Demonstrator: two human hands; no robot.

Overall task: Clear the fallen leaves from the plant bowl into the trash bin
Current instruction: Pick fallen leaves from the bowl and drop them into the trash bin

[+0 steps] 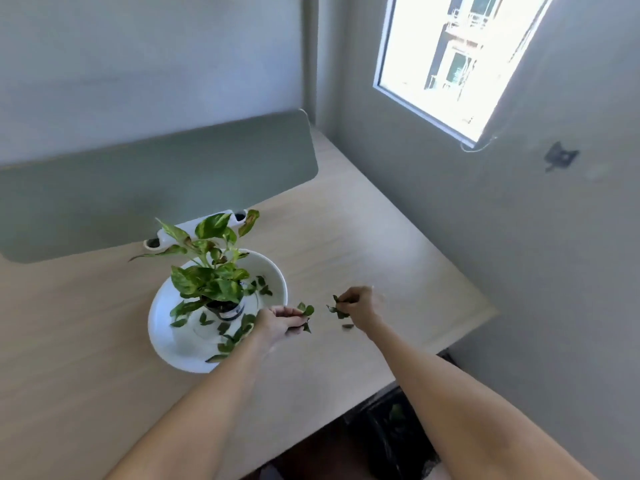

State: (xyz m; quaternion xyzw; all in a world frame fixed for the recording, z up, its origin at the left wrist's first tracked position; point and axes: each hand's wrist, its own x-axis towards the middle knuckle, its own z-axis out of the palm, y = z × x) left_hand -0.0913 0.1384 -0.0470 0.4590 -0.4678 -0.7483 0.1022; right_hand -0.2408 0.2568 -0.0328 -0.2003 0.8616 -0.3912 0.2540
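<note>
A white bowl (162, 327) sits on the light wooden desk, with a small potted plant (211, 271) standing in its middle. Loose dark green fallen leaves (232, 341) lie in the bowl around the pot, mostly at its near and right sides. My left hand (280, 322) hovers at the bowl's right rim, shut on a few leaves. My right hand (360, 306) is just to the right, above the desk, also shut on a few leaves. A black-lined trash bin (394, 434) stands on the floor below the desk's near right edge, with a leaf inside.
The desk (346, 244) meets a grey-green partition panel (156, 181) at the back, with a white cable tray (194, 226) behind the plant. A wall with a bright window (450, 64) runs along the right side of the desk.
</note>
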